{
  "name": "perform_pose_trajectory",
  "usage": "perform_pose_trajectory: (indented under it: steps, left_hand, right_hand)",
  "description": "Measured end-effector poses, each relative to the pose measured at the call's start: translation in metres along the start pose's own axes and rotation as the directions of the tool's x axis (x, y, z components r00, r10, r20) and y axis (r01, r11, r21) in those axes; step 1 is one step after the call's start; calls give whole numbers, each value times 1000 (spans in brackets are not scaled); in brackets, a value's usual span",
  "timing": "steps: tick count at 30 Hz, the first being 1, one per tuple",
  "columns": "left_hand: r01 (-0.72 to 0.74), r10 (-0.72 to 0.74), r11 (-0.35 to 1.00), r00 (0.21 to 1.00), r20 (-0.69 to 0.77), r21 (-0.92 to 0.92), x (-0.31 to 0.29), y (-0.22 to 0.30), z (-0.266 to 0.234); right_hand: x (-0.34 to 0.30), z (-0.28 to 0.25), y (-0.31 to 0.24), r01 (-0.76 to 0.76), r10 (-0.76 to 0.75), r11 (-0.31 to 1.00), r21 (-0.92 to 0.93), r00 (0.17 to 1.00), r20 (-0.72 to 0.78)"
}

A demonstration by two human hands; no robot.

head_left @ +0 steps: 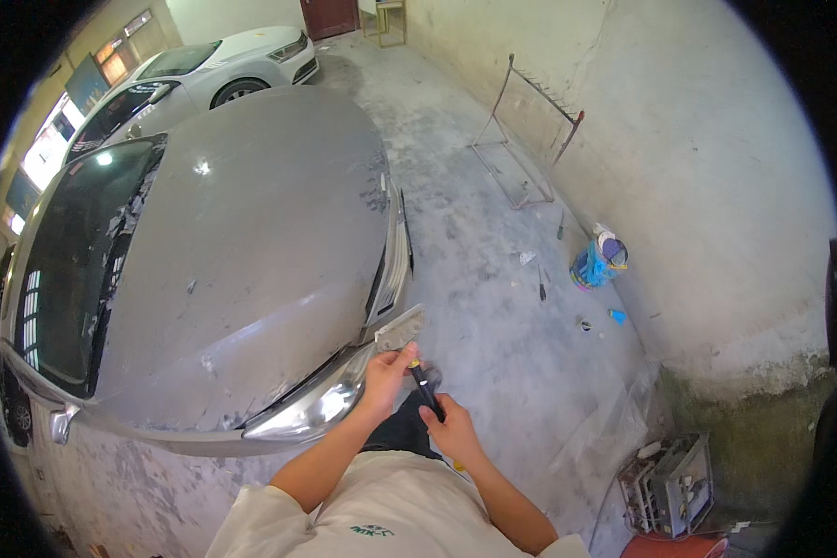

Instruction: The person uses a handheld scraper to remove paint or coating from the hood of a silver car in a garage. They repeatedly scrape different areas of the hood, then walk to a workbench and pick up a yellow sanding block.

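Note:
Just off the front of a grey car (260,223), my two hands hold one scraper (424,379). It has a black handle with a yellow band and a wide, flat, pale blade. My right hand (454,430) is closed round the lower end of the handle. Up by the blade, my left hand (387,379) grips the tool with its thumb near the yellow band. The blade slants up and away beside the headlight (312,409); I cannot tell whether it touches the car. Dust and pale scuffs mark the bonnet.
A white car (251,56) stands behind the grey one. Along the right wall are a metal rack (521,153), a bucket (593,268) with blue plastic on it, and a small blue cup (617,316). A metal-framed box (674,488) sits lower right. Small tools lie on the dusty floor.

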State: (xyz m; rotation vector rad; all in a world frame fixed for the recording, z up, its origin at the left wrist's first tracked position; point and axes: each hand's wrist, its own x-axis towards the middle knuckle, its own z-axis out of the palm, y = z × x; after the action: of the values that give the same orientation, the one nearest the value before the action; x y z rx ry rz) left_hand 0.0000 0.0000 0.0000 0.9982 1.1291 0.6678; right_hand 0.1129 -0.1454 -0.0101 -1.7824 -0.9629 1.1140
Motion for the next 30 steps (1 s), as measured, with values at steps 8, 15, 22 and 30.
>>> perform_pose_trajectory:
  steps: [8,15,22,30]
  left_hand:
    - [-200,209,975,975,-82,99,196,-1,62]
    - [-167,566,496,806,-171,852,357,40,43]
    - [94,603,234,767,-221,968,468,100,-2]
    - [484,495,150,718,-489,862,578,141,15]
  right_hand:
    - [187,-108,-6,-32,39,990,136,998,-49]
    - [334,-232,-62,-109,112,992,57,992,-54]
    - [480,-253,-90,-199,185,945,261,980,77]
    - [706,-296,-145,-112,90,992,67,959,269]
